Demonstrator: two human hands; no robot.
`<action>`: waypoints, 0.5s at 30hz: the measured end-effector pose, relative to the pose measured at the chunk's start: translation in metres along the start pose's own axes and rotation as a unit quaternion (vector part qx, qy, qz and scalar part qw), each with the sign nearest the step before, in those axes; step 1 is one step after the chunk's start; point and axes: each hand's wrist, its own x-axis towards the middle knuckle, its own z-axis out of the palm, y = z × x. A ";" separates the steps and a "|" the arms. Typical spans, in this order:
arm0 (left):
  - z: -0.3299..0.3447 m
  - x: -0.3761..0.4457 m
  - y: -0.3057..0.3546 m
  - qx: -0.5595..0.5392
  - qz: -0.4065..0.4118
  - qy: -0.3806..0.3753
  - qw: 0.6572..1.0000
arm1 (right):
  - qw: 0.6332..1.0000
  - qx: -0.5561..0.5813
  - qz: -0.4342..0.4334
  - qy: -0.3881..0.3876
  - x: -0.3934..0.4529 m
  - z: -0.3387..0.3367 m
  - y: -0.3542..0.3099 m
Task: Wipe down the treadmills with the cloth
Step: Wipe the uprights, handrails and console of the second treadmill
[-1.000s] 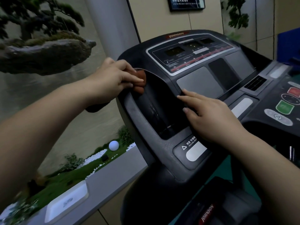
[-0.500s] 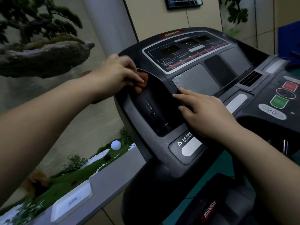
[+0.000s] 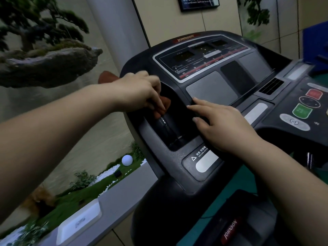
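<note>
The treadmill (image 3: pixel 204 96) console fills the view. Since a second ago the left hand (image 3: pixel 140 91) has carried the cloth (image 3: pixel 164 105) from the pocket's upper rim down into the dark recess; its fingers (image 3: pixel 156 102) hold it bunched. The right hand (image 3: pixel 223 126) stays flat beside, fingers straight. Wiping has probably moved on to the pocket's inside.

Left hand (image 3: pixel 140 91) with brown cloth (image 3: pixel 162 107) now lower, deeper down the console's side pocket (image 3: pixel 170 126).
</note>
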 end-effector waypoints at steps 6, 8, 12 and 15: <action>-0.006 -0.001 -0.002 -0.047 0.015 -0.015 0.999 | 1.000 0.005 0.001 0.006 0.000 0.000 0.001; -0.010 0.002 0.001 -0.062 0.011 -0.017 0.998 | 1.000 0.009 0.004 0.010 -0.001 0.001 0.001; 0.001 0.012 0.036 -0.034 0.074 -0.064 0.995 | 1.000 0.007 0.007 0.024 -0.001 0.001 0.002; 0.013 0.019 0.053 -0.021 0.107 -0.087 0.990 | 1.000 0.003 0.004 0.024 -0.001 0.001 0.003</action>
